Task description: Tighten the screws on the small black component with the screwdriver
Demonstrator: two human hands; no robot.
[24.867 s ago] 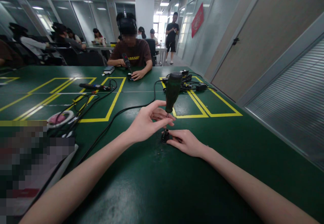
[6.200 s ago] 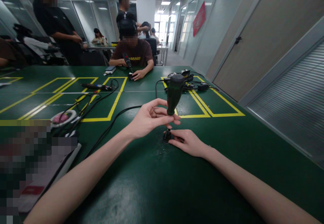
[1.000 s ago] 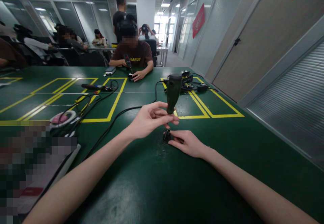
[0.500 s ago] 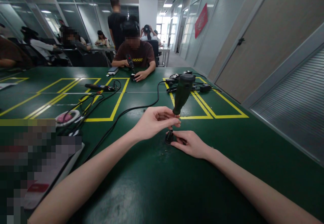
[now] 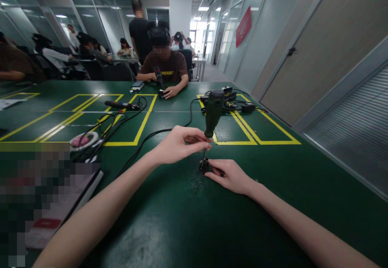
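Note:
My left hand [image 5: 184,144] pinches the thin shaft of a screwdriver [image 5: 214,114] just below its dark handle. The handle points up and leans slightly right, while the shaft runs down to a small black round part [image 5: 204,167] on the table. My right hand [image 5: 227,174] is closed on the right side of that part, thumb and fingertips against it. A short upright post or tube stands on the part near the shaft tip. Whether the tip sits in a screw is too small to tell.
The green table [image 5: 169,219] carries yellow tape outlines. Black cables and adapters [image 5: 230,102] lie at the back right. On the left are a second tool [image 5: 121,105], a white tape roll [image 5: 84,140] and a blurred-out flat object. A co-worker [image 5: 165,66] sits opposite, holding a tool.
The screwdriver has become more upright, its handle moving left, and its shaft now shows down to the black part. My right hand stays on the part. The view has shifted slightly.

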